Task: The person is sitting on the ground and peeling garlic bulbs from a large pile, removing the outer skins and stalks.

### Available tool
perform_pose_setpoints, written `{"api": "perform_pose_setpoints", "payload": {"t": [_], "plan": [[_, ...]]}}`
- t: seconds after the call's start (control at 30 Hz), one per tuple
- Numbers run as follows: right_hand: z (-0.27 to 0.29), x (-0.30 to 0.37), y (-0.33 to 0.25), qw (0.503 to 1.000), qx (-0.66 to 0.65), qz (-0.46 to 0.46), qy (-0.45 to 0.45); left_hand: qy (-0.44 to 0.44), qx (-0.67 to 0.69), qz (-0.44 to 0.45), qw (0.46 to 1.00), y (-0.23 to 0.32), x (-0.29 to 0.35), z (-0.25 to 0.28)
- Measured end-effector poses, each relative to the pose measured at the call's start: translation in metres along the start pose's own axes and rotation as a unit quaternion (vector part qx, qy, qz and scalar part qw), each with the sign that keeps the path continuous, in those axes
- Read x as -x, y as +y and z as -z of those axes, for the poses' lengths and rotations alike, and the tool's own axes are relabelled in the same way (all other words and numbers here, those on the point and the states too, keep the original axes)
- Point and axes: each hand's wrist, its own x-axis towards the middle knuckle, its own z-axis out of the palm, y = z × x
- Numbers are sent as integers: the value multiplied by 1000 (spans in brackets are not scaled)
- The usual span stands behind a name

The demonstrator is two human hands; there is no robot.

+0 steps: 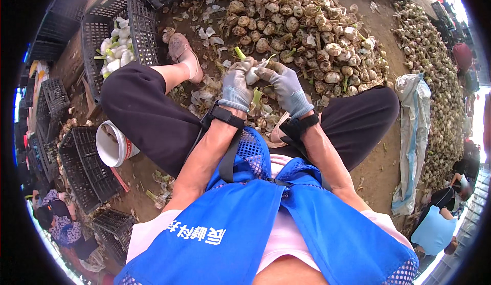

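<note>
Both my hands wear grey work gloves and meet in front of me, over the ground between my legs. My left hand (237, 86) is closed around a peeled white garlic bulb (251, 76), with a green stem (240, 54) sticking up beyond the fingers. Against the same bulb, my right hand (286, 84) is closed, its thumb and fingers pinching at the bulb's side. A thin pale green strip of skin (268, 60) rises by the right fingertips. The gloves partly hide the bulb.
Just ahead lies a large heap of unpeeled garlic (307, 29). A black crate (94, 34) at the far left holds peeled white bulbs (118, 50). Nearer are a white bucket (110, 144) and another black crate (84, 167). A woven sack (411, 142) lies right; other people sit at both sides.
</note>
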Motion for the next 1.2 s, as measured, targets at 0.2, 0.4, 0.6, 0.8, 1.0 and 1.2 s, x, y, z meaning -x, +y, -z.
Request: {"api": "perform_pose_setpoints", "payload": {"t": [0.2, 0.4, 0.6, 0.8, 1.0, 1.2], "plan": [[8, -3, 10, 995, -92, -11, -25, 1, 23, 53, 998, 0, -1, 4], [10, 1, 8, 986, -158, -16, -47, 31, 40, 67, 997, -4, -9, 10], [-6, 3, 8, 957, 216, 167, 99, -37, -46, -161, 985, -4, 9, -10], [20, -28, 54, 991, -66, 97, 65, -74, -80, -95, 989, 7, 23, -21], [36, -53, 72, 871, 489, 14, 41, -76, 142, 43, 986, 22, 7, -7], [13, -7, 7, 996, -87, 15, -21, -55, -5, -58, 997, 14, 13, -20]]}}
